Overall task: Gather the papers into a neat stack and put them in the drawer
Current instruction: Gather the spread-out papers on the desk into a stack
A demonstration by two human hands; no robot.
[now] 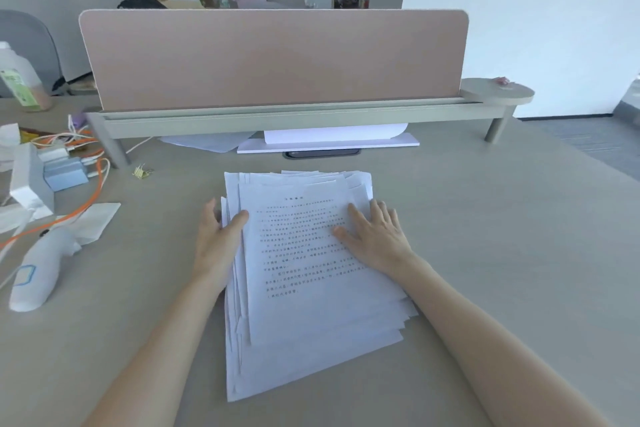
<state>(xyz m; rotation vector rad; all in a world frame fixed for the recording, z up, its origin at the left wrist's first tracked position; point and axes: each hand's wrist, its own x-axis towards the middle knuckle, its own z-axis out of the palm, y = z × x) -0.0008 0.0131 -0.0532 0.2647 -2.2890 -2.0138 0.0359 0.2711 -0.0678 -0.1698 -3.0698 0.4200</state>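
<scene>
A loose pile of white printed papers (304,288) lies on the grey desk (485,253) in front of me, its sheets fanned out unevenly at the edges. My left hand (218,239) holds the pile's left edge, thumb on top of the top sheet and fingers at the side. My right hand (375,236) rests flat on the top sheet near its right edge, fingers spread. No drawer is in view.
A pink divider screen (273,55) on a raised shelf crosses the back of the desk, with white sheets (329,140) under it. At the left lie orange cables (86,198), small boxes (64,172), a white handheld device (38,270), binder clips (142,172) and a bottle (19,80). People stand beyond the divider.
</scene>
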